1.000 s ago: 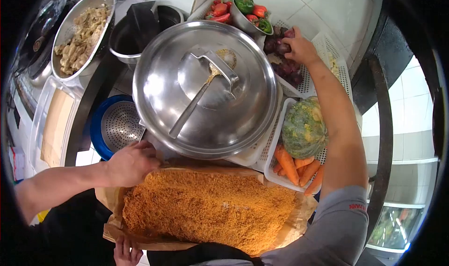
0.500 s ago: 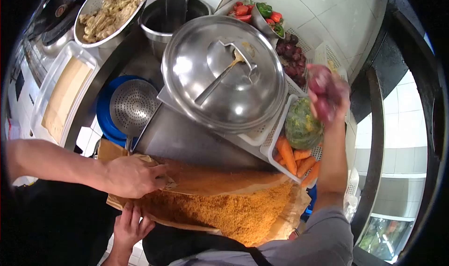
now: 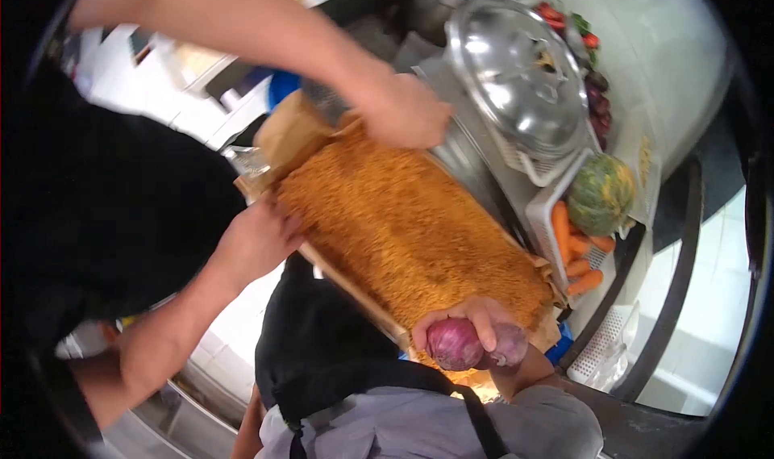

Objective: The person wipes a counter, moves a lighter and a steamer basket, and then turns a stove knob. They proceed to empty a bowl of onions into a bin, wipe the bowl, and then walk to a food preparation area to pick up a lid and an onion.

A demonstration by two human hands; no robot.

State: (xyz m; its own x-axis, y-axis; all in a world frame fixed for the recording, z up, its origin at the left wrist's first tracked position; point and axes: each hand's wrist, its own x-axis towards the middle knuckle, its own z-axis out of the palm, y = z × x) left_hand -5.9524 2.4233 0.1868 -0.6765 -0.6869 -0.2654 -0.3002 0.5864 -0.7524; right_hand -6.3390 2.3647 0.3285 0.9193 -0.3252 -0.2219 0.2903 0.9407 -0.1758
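Two red onions [image 3: 454, 344] are gripped in my right hand [image 3: 481, 315], close to my chest at the near end of a paper-lined tray [image 3: 355, 290]. Orange-brown crumbs [image 3: 403, 225] fill that tray. My left hand is out of view; only a bit of that arm shows beside my body. A co-worker in black stands on the left. One of the co-worker's hands [image 3: 407, 112] is over the tray's far edge, and their other hand [image 3: 262, 241] touches its near edge.
Beyond the tray are a large steel lid [image 3: 516, 72], a white basket [image 3: 542, 217] with carrots [image 3: 564, 237], and a green pumpkin [image 3: 601, 191]. Red onions [image 3: 598, 108] and peppers [image 3: 551, 14] lie farther back. A dark metal frame [image 3: 669, 298] stands on the right.
My right hand has brought the onions from beside the pumpkin back toward my chest. The view has turned, and the brown paper that partly covered the crumbs is folded back.
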